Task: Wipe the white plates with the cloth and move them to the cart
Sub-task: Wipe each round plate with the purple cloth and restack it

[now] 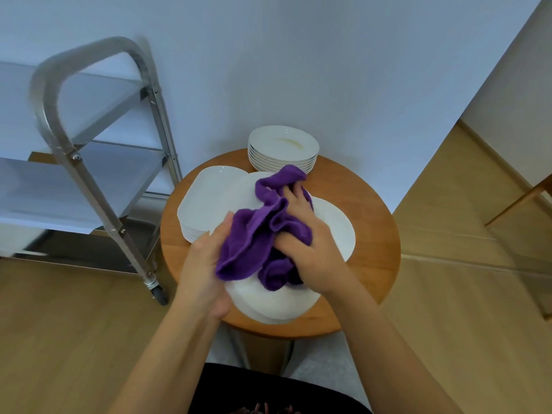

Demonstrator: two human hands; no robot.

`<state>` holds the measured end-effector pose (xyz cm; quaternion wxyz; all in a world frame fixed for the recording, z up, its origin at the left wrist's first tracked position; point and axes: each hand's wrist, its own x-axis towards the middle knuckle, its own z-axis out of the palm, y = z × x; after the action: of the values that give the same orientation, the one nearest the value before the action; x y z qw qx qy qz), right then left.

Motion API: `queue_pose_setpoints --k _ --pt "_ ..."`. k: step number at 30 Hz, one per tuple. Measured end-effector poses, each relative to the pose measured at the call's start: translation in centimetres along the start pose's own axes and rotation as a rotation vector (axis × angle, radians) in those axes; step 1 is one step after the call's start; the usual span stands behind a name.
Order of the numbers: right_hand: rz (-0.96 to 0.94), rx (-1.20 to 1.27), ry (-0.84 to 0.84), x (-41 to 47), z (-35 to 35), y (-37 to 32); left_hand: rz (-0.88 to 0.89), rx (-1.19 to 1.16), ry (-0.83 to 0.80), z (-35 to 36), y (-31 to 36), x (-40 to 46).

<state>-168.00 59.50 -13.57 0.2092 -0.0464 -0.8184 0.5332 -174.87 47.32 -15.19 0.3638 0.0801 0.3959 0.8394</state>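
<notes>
While over plate (268, 303), hands in cloth (254, 237)

A round wooden worktop (373, 234) carries three lots of white plates: a stack of deep plates (283, 150) at the far edge, a stack of squarish plates (203, 204) on the left, and flat round plates (337, 225) at the middle and near edge.
</notes>
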Motion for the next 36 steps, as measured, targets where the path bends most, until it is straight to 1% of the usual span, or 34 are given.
queue_pose_setpoints --k 2,4,6,8,11,13,18,20,22,23,25,27,28,29,31,33,34,36 --pt "0.044 0.11 -0.048 -1.0 0.7 0.6 0.024 0.016 0.094 -0.2 -0.1 0.0" --pt "0.062 0.178 -0.097 -2.3 1.2 1.6 -0.039 -0.004 0.134 -0.4 0.1 0.1" --pt "0.102 0.172 -0.116 -3.7 1.1 2.7 -0.083 -0.016 0.151 -0.9 0.2 0.2" --pt "0.118 0.128 -0.092 -5.0 0.6 4.1 -0.068 0.004 0.16 -1.4 0.5 0.4" --pt "0.148 0.042 0.014 -6.2 -0.9 5.7 -0.019 0.063 0.05 -1.3 1.1 0.4" --pt "0.208 0.053 0.084 -6.2 -1.3 6.3 -0.001 0.108 0.006 -1.1 1.2 0.4" --pt "0.356 0.248 0.365 -3.4 -1.1 5.7 -0.005 0.289 -0.069 -0.3 -0.1 0.2" --pt "0.388 0.361 0.385 -2.8 -0.8 5.0 0.018 0.335 -0.095 0.0 -0.3 -0.1" --pt "0.426 0.465 0.406 -2.1 -0.2 4.2 0.059 0.416 -0.079 0.4 -0.1 -0.2" --pt "0.42 0.538 0.4 -2.2 0.0 4.0 0.088 0.507 -0.048 0.7 -0.1 -0.3" --pt "0.427 0.771 0.384 -3.0 -0.2 3.6 0.169 0.774 -0.022 1.2 -0.4 -0.8" --pt "0.469 1.023 0.385 -3.8 -0.9 3.4 0.235 1.048 -0.101 1.9 -0.8 -1.6" --pt "0.485 1.098 0.418 -4.2 -1.4 3.5 0.262 1.2 -0.173 2.1 -0.9 -1.9" --pt "0.496 1.14 0.464 -4.6 -1.7 3.7 0.291 1.368 -0.255 2.3 -1.0 -2.1" --pt "0.592 1.156 0.539 -5.2 -2.4 4.2 0.344 1.656 -0.391 2.5 -1.2 -1.7" --pt "0.679 1.148 0.568 -5.5 -2.7 4.5 0.367 1.813 -0.468 2.8 -1.5 -1.0" --pt "0.687 1.157 0.583 -5.5 -2.8 4.4 0.388 1.886 -0.503 2.9 -1.7 -0.7" --pt "0.625 1.235 0.654 -5.6 -3.3 4.7 0.426 2.048 -0.567 2.6 -2.3 0.2"
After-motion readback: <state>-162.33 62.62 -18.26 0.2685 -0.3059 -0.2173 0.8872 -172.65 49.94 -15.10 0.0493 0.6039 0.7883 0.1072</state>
